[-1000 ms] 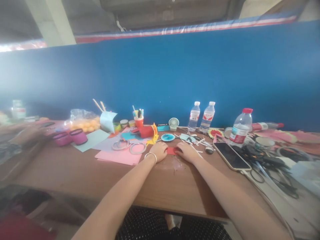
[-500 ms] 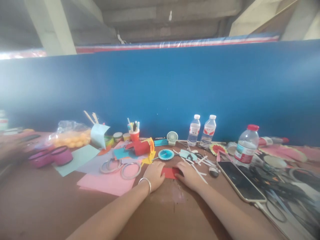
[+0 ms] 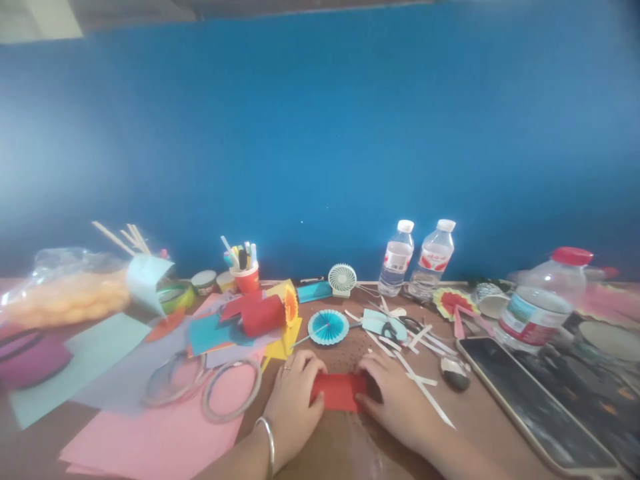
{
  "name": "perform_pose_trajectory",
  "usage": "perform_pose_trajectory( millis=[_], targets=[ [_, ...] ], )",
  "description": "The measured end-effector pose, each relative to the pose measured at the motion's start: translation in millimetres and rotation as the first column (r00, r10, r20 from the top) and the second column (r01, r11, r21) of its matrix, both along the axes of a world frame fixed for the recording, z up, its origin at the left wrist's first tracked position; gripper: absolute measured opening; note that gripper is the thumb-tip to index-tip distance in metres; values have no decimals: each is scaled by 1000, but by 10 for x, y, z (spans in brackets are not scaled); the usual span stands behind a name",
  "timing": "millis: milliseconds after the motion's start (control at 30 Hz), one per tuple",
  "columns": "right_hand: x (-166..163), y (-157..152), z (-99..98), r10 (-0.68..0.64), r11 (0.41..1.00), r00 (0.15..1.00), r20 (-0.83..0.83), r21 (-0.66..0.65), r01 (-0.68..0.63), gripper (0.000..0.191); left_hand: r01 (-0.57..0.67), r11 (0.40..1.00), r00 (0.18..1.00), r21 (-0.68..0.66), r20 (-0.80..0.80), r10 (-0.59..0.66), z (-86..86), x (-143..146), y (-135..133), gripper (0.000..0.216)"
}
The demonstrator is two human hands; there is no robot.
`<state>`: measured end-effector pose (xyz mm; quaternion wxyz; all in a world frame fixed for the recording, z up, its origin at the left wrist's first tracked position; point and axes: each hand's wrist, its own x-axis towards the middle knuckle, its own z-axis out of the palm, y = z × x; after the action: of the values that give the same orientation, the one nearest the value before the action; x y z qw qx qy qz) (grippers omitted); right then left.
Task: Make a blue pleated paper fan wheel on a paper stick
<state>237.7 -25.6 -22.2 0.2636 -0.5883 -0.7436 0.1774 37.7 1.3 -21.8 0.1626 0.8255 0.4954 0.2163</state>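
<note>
A small folded piece of red paper (image 3: 341,392) lies low over the brown table between my two hands. Its left end is gripped by my left hand (image 3: 297,393), thumb in front and fingers behind; a silver bangle circles that wrist. My right hand (image 3: 387,393) pinches the right end in the same way. Just beyond the red paper is a blue pleated paper rosette (image 3: 328,327) with a white scalloped edge. Parts of the red paper are hidden behind my fingers.
Pink paper sheets (image 3: 160,433) and tape rolls (image 3: 231,391) lie to the left, below a cup of pens (image 3: 246,275). White paper strips (image 3: 423,380), a phone (image 3: 535,400) and a red-capped bottle (image 3: 545,300) are on the right. A small fan (image 3: 343,280) stands at the back.
The view has tipped down and come closer, so the table things look larger and lower. Both hands keep hold of the red paper, and more of its face shows.
</note>
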Motion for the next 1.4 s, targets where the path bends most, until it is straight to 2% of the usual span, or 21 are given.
perform_pose_trajectory(
  millis=[100, 267, 433, 600, 733, 833, 933, 1033, 1133, 1267, 1333, 1400],
  targets=[
    [13, -2, 13, -49, 996, 997, -55, -73, 45, 20, 14, 997, 999, -77, 45, -10, -24, -10, 8, 23],
    [19, -11, 15, -32, 995, 999, -40, -95, 28, 36, 55, 993, 998, -107, 26, -52, -44, -18, 12, 40],
    [-6, -23, 26, -1, 997, 999, 38, -78, 4, 24, 33, 996, 995, -86, -91, -41, 33, 14, -9, 35],
    [-4, -20, 53, -18, 995, 999, -42, -98, 14, 22, 60, 993, 995, -103, -78, -68, 73, 30, -15, 26],
    [1, -22, 49, -2, 995, 998, -58, -98, -4, 36, 85, 989, 993, -119, -67, -93, 52, 15, -8, 34],
    [-8, -31, 52, 36, 996, 999, -3, -83, -36, 31, 95, 988, 992, -122, -69, -104, 36, 11, -3, 42],
    [-17, -40, 67, 48, 997, 999, -14, -61, -49, 23, 95, 985, 995, -141, -24, -100, 43, 15, 1, 33],
    [-28, -46, 72, 1, 995, 992, -129, -102, -15, 16, 111, 976, 990, -189, 108, -92, 58, 17, -7, 17],
    [-58, -55, 43, -102, 972, 944, -313, -232, 28, 11, 98, 956, 970, -276, 239, -31, 58, 17, -34, 11],
    [-117, -80, -4, -253, 938, 752, -609, -343, 38, 8, 3, 938, 947, -347, 302, 108, 56, 17, -74, 13],
    [-136, -88, -1, -306, 928, 684, -662, -367, 60, 15, -7, 938, 941, -345, 316, 124, 63, 19, -85, 16],
    [-145, -87, 23, -339, 922, 658, -672, -378, 89, 18, 11, 945, 940, -327, 325, 101, 73, 20, -90, 17]
  ],
)
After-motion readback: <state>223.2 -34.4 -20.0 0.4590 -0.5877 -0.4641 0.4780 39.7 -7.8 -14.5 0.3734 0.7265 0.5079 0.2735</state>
